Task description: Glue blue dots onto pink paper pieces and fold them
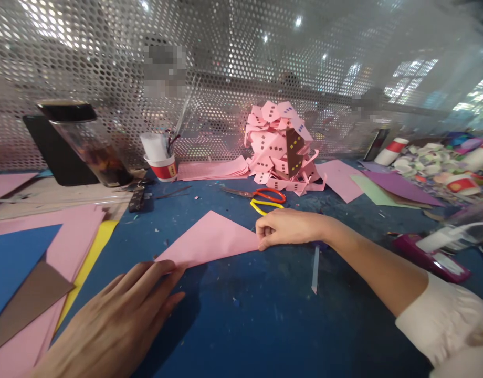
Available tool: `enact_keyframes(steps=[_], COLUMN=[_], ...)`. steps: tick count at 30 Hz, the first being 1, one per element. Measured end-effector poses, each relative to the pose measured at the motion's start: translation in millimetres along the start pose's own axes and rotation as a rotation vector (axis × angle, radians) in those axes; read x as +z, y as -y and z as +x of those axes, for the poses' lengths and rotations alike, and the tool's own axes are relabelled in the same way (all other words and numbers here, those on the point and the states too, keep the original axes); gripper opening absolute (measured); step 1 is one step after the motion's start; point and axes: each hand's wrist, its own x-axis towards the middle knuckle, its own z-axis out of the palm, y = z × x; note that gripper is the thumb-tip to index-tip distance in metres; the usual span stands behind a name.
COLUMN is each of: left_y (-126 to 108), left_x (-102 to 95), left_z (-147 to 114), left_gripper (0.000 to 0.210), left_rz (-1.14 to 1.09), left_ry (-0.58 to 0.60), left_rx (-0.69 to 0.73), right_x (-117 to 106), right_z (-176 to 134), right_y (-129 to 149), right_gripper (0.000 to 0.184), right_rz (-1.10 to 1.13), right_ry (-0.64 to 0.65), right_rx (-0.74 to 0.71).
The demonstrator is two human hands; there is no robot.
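Note:
A sheet of pink paper (212,240), folded into a triangle, lies on the blue tabletop in front of me. At its right corner, my right hand (286,227) is closed, pinching the tip between thumb and curled fingers. My left hand (127,299) rests at the opposite corner, fingers stretched over the edge and the thumb held apart. Just behind the paper are scissors (261,198) with one red and one yellow handle loop. Beneath the right wrist sticks out a thin, pale pointed tool (315,270), its other end partly hidden.
A spotted pink paper construction (279,147) stands at the back beside stacked pink strips (213,169). Coloured sheets (24,273) lie at left, near a bottle (95,147) and a paper cup (161,167). A magenta tool (432,257) sits right. Perforated metal screens the back.

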Motion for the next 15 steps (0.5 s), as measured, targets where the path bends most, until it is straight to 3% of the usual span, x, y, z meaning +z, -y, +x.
enact_keyframes(steps=[10, 13, 15], left_y=[1.0, -1.6, -3.1], left_x=[-2.0, -4.9, -7.0], left_z=[-3.8, -2.3, -1.1], left_gripper=[0.042, 0.044, 0.041], left_rz=[0.063, 0.056, 0.065], left_ry=[0.054, 0.146, 0.105], left_rx=[0.020, 0.002, 0.019], right_x=[-1.9, -1.9, -2.0], right_z=[-0.7, -0.3, 0.0], right_y=[-0.4, -2.1, -2.6], right_gripper=[0.029, 0.030, 0.031], right_rz=[0.013, 0.018, 0.025], right_ry=[0.018, 0.023, 0.027], right_rx=[0.004, 0.005, 0.005])
